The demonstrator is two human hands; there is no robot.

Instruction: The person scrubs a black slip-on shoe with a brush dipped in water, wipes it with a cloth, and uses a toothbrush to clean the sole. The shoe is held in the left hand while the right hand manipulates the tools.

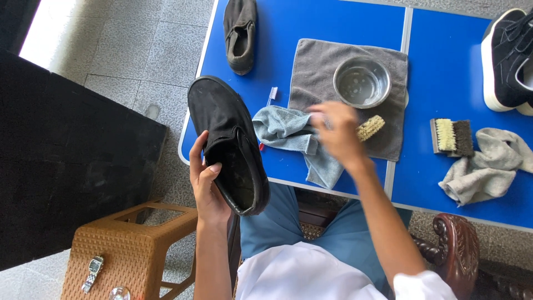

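My left hand (206,183) grips a black slip-on shoe (229,141) by its side, holding it up over the near left edge of the blue table (444,72). My right hand (337,132), blurred with motion, is closed around a small scrubbing brush (370,127) whose pale bristles stick out to the right. It hovers over the edge of a dark grey towel (316,72) and a crumpled light blue cloth (288,136). A metal bowl (362,82) sits on the towel just beyond that hand.
A second black slip-on (240,33) lies at the table's far left. A toothbrush (271,95) peeks out by the blue cloth. To the right lie a wooden brush (452,136), a grey rag (486,166) and black sneakers (508,58). A brown stool (130,244) carries a wristwatch (93,272).
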